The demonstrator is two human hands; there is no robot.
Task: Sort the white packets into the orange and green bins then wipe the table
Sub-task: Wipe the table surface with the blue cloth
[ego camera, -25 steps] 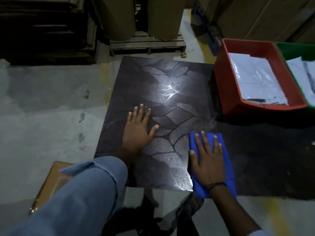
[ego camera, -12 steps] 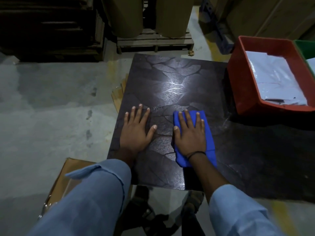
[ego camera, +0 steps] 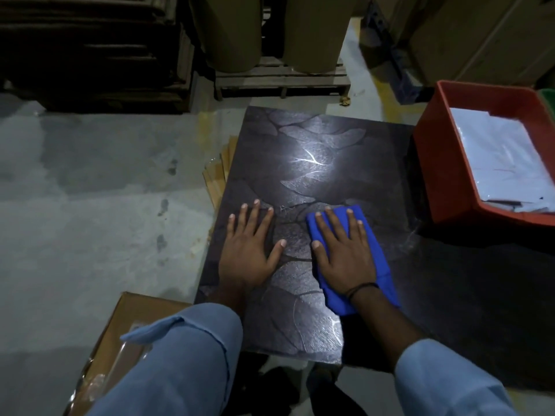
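My right hand (ego camera: 342, 250) lies flat, fingers straight, pressing a folded blue cloth (ego camera: 381, 265) onto the dark leaf-patterned table (ego camera: 315, 157). My left hand (ego camera: 247, 247) rests flat on the table beside it, fingers spread, a thumb's width from the cloth. At the right stands the orange bin (ego camera: 432, 163) with white packets (ego camera: 498, 157) stacked inside. Only a sliver of the green bin (ego camera: 548, 94) shows at the right edge.
A cardboard box (ego camera: 120, 340) sits on the concrete floor at the table's near left corner. Thin wooden boards (ego camera: 217, 178) lean by the table's left edge. A wooden pallet (ego camera: 282, 78) with tall brown rolls stands behind the table, with dark stacked boards at the far left.
My right hand has slid the blue cloth leftward and away from me, ending close to my left hand. The left hand has stayed flat in place. The view has shifted left, cutting off the green bin.
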